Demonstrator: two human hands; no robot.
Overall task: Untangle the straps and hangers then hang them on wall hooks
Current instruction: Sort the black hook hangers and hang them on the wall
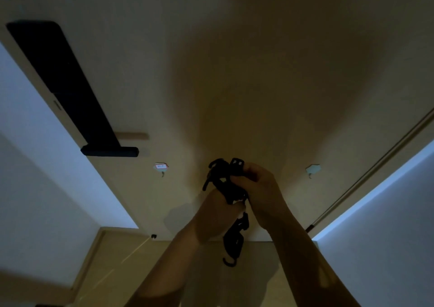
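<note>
My right hand [260, 189] curls round the top of the tangle of straps and hangers [224, 179], and my left hand [218, 210] grips it lower down. It's one black knot held before the wall, a hooked end dangling. Two hooks flank it: left hook [161, 167], right hook [312, 170]. Both forearms reach up, wrists close.
</note>
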